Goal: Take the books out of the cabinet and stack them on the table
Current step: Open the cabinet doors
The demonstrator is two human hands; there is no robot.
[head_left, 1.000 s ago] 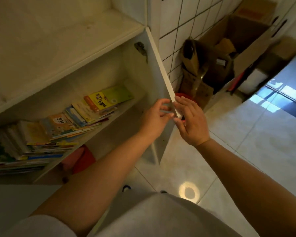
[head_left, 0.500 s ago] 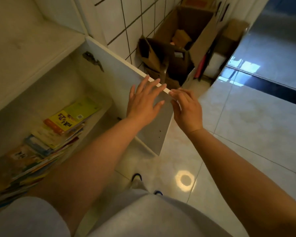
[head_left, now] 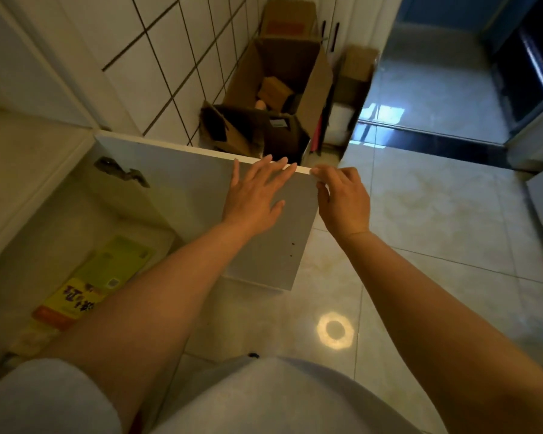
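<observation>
Scene is showing dim, warm, yellowish indoor light. A round ceiling-lamp reflection is glaring on the glossy floor tiles (head_left: 335,330) near centre. Cool blue daylight is reflecting off the floor far right. The cabinet interior (head_left: 60,220) at left is sitting in shadow. Wide-angle distortion is bending edges; overall slightly soft.

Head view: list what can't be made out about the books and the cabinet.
- Books: only the top yellow-green cover shows; the left forearm and the frame edge hide the rest, so no count.
- Cover title: too blurred to read.
- Cabinet door: outer face turned away.
- Right hand: fingertips hidden behind the door corner.
- Table: out of view.
</observation>
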